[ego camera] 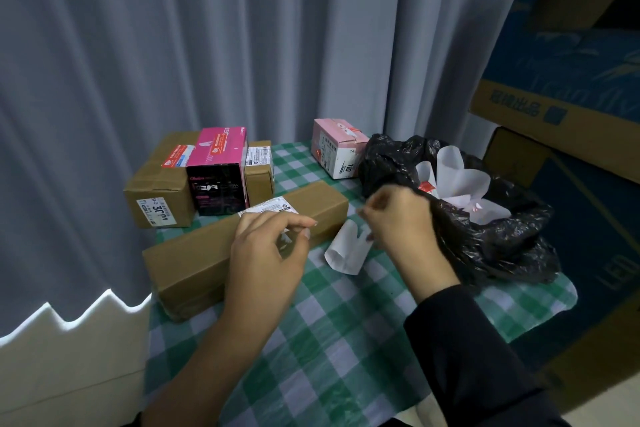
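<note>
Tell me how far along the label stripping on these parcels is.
Done: white papers already lie in the black bag. In hand: the right hand holds a curled paper strip beside the bag, while the left hand pinches the label on the long brown box. Left: labels show on the big brown box, the small brown box and the pink box.

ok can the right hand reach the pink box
Probably yes: only bare tablecloth lies between the right hand and the pink box, though that hand holds a paper strip.
</note>
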